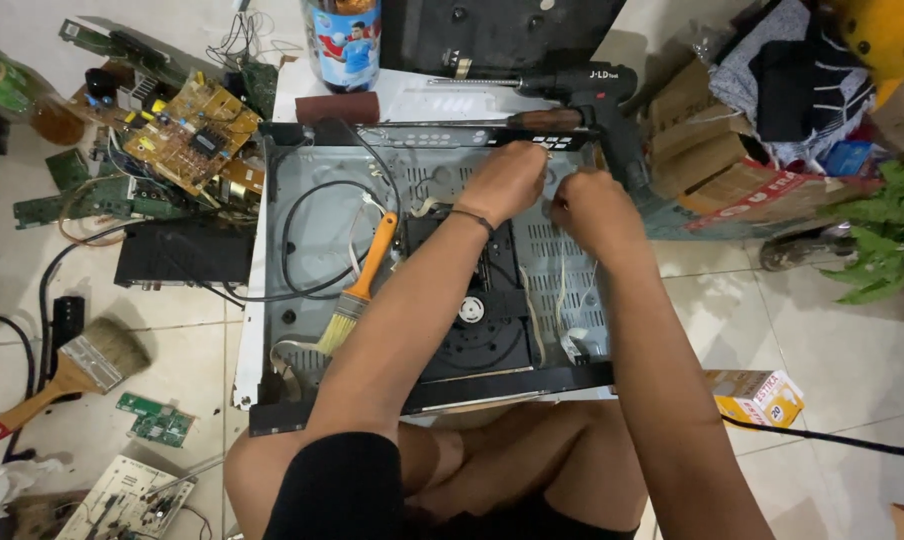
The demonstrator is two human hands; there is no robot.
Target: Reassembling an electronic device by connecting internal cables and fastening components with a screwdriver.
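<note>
1. Nearest the camera, the person sits on the tiled floor with knees drawn up against the near edge of an opened player case (302, 190), a grey metal tray with its lid off.
2. Inside the case sits the black disc drive (477, 320), in place at the middle, with a looped black cable (307, 240) and pale flat cables lying loose around it. An orange-handled brush (357, 290) rests inside on the left.
3. Judging from this, the opening is done and some boards are out; the drive and wiring remain to be dealt with.
4. Both arms reach to the far rim. The left hand (502, 180) is curled nearly closed at the black front panel (422, 135); the right hand (594, 205) is bunched just beside it, apparently pinching thin pale wires.
5. What the fingers grip is hidden behind the knuckles, so I cannot tell exactly.
6. Beyond the panel lies a black power drill (597, 95) and a printed can (344, 45).
7. Far left, yellow and green circuit boards (187, 130) lie heaped; a bigger brush (72, 370) lies closer in. The right clutter is cut off.
</note>
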